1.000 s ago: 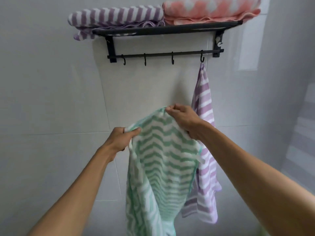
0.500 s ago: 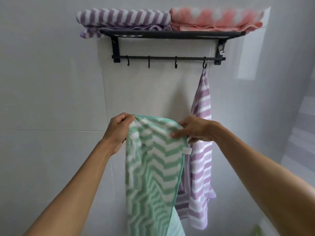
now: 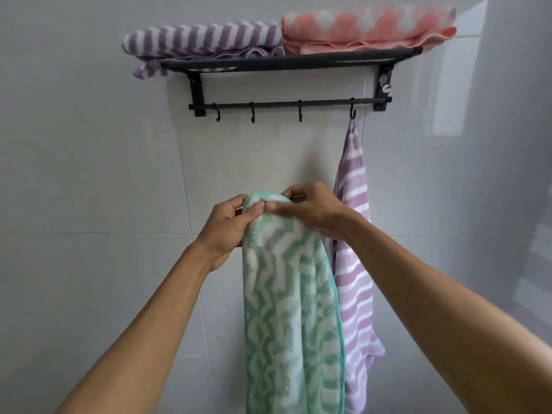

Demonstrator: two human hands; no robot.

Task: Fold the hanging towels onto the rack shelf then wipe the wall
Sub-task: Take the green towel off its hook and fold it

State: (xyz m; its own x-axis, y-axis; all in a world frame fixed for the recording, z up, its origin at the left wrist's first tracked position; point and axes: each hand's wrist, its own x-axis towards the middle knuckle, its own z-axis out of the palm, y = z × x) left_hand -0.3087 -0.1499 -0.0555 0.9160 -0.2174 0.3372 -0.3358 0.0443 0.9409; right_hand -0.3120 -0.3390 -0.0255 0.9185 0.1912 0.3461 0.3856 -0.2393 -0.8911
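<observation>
A green and white zigzag towel hangs doubled lengthwise in front of the wall. My left hand and my right hand pinch its top edge side by side, fingertips almost touching. A purple striped towel hangs from the rightmost hook of the black rack, just behind my right wrist. On the rack shelf lie a folded purple striped towel at the left and a folded pink towel at the right.
The wall is pale grey tile. Three bare hooks hang on the rack's lower bar. A glossy side wall closes the space at the right.
My hands have come together, bringing the green towel's two top corners to one point so it now hangs folded in half. The view has tilted down slightly.
</observation>
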